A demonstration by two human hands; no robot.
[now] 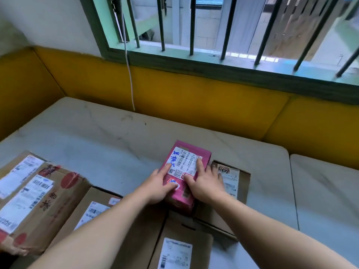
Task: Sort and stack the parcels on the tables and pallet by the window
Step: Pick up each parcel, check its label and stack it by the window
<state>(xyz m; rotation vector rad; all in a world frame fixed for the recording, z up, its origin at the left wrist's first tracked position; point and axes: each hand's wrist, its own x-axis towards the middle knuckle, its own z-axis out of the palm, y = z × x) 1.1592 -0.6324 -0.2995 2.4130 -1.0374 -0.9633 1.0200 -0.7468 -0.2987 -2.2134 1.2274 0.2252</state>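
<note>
Left hand [159,186]: fingers straight, laid flat on the near-left top of the pink parcel [186,171]. Right hand [204,183]: fingers likewise straight, pressing the label [185,164] and spilling over the right edge. Neither hand curls round anything; both only press.

Pink parcel rests on the white table [116,136], its right side touching a flat brown carton [231,183], its near end against or on another brown carton [180,239] — overlap hard to judge from this angle.

Risks, as I judge them: with flat palms and no grip, a push could slide the parcel askew or ride it up over the neighbour's raised flap; if perched on an edge, it may tip.

Writing: blue handwritten characters on the label, roughly "吴桃…"; "68"; a QR code and barcode. Printed text too blurred. Large carton [37,197] at left bears red handwriting, unreadable.
</note>
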